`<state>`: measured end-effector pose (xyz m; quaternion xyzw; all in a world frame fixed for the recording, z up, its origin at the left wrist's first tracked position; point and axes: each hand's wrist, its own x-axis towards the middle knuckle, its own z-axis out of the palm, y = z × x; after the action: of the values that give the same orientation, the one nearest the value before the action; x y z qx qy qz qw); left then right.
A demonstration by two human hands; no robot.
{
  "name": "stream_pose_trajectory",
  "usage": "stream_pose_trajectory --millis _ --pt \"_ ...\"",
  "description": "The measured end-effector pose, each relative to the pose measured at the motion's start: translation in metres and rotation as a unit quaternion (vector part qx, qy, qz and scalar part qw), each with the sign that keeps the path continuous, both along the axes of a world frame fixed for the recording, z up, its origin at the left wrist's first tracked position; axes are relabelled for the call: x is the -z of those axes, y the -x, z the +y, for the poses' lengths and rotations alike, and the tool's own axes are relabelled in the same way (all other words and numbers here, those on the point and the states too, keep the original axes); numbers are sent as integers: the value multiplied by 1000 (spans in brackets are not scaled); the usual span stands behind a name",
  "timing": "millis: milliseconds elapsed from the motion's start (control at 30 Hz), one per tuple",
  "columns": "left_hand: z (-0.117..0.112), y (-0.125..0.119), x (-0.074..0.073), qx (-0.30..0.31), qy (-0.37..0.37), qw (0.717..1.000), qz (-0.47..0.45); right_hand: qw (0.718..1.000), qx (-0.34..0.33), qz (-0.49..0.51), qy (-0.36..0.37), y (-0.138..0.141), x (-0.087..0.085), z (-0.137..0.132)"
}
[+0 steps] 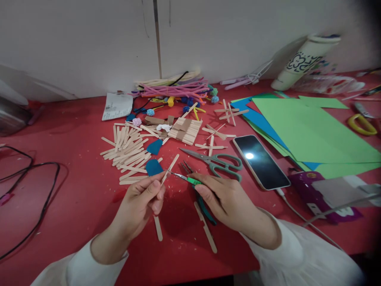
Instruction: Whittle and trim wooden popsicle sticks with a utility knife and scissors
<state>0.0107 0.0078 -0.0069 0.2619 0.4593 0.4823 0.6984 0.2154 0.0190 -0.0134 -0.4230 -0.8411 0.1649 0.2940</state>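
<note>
My left hand (145,198) pinches a wooden craft stick (171,167), which points up and to the right. My right hand (224,200) grips a green-handled craft knife (192,180). Its thin metal tip meets the stick's edge near my left fingers. Under my right hand lie pliers (205,208) with teal handles, partly hidden. Just beyond are scissors (218,161) with grey-green handles. A notched craft stick (206,228) rests on the red table below my right hand, and another craft stick (158,228) lies beneath my left hand.
Loose craft sticks (127,149) are heaped at centre left, beside blue pieces (154,147). Pink pipe cleaners (175,88) lie along the wall. A phone (262,162), green paper sheets (312,131) and a tumbler (306,61) are to the right. A black cable (44,206) curls at left.
</note>
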Motion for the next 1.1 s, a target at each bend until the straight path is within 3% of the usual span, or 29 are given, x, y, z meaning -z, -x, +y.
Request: stream_pose_trajectory --millis 133,433,500,667,867,1000,1100 --pt "1 1 0 16 30 998 -45 1000 -3 2 7 2 0 -2" --pt "1 1 1 17 41 996 -72 984 -26 75 157 3 -10 0" --pt "2 1 1 14 39 997 -70 986 -26 83 141 1 -10 0" --pt "3 3 4 5 45 997 -65 999 -14 35 20 -2 -6 1" --pt "2 4 3 12 53 996 -68 999 -2 -13 -41 -1 -3 1" --pt "2 2 -1 19 59 994 -86 998 5 -19 -57 -1 1 0" --pt "2 1 -3 22 67 993 -99 1000 -11 -1 -15 0 1 -1"
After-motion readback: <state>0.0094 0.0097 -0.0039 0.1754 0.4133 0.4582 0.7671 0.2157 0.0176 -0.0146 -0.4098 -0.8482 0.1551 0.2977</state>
